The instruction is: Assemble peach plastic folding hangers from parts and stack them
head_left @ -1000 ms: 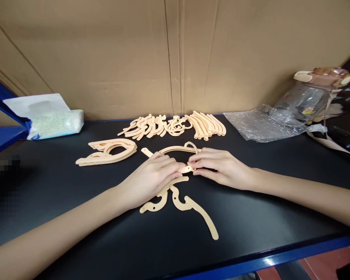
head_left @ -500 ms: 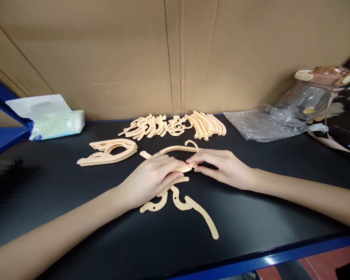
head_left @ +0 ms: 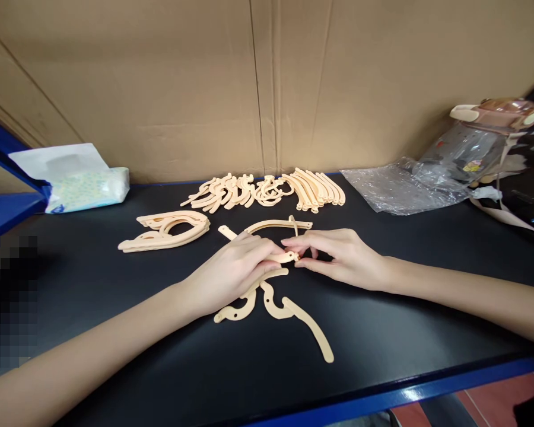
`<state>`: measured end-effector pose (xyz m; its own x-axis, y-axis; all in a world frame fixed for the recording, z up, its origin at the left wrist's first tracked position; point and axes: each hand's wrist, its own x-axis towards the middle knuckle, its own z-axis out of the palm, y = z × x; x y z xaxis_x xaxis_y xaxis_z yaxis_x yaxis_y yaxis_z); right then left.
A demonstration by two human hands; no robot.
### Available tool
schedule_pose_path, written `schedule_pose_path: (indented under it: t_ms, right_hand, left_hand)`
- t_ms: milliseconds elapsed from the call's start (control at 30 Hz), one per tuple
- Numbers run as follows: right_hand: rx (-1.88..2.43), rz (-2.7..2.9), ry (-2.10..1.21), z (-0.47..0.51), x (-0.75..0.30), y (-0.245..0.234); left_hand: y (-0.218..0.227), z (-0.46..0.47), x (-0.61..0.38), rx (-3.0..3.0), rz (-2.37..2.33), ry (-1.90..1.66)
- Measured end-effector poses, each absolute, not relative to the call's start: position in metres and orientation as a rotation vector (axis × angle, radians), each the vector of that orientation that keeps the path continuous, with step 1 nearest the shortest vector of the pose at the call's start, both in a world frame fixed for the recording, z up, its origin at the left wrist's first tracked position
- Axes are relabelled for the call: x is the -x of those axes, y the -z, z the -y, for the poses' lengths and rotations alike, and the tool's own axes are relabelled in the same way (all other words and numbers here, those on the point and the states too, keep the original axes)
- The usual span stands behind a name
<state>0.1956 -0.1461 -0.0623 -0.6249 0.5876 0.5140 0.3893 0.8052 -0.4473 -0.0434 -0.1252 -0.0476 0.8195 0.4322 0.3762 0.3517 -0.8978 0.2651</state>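
Note:
My left hand (head_left: 238, 270) is closed over a cream plastic hanger arm (head_left: 225, 232), whose holed end sticks out past the fingertips. Thumb and fingers of my right hand (head_left: 342, 258) pinch a thin curved hanger hook (head_left: 294, 225) at that end; the joint between them is partly hidden by the fingers. Beyond my hands lies another curved hanger arm (head_left: 271, 225). Nearer to me, several loose curved pieces rest on the table, among them a long hanger arm (head_left: 314, 332) touching an S-shaped piece (head_left: 273, 305).
Folded hangers (head_left: 173, 237) lie to the left on the black table (head_left: 404, 338). At the back are a heap of small curved parts (head_left: 231, 193) and a row of hanger arms (head_left: 320, 190). A tissue pack (head_left: 89, 187), plastic bag (head_left: 396, 190) and bottle (head_left: 467, 148) stand around the edges.
The hook in my right hand has turned more upright and shifted slightly left. My right fingers have changed their pinch a little; my left hand stays almost in place.

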Motion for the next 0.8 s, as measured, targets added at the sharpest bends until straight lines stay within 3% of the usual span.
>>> schedule_pose_path:
  t_ms: [400, 800]
  right_hand:
    - [0.718, 2.419, 0.014, 0.1512, -0.1901, 0.06]
    - [0.888, 2.075, -0.597, 0.1483, -0.1861, 0.0542]
  left_hand:
    - [0.0484, 0.1255, 0.0425, -2.877, -0.625, -0.739]
    - [0.0491, 0.1266, 0.0434, -2.859, -0.708, -0.714]
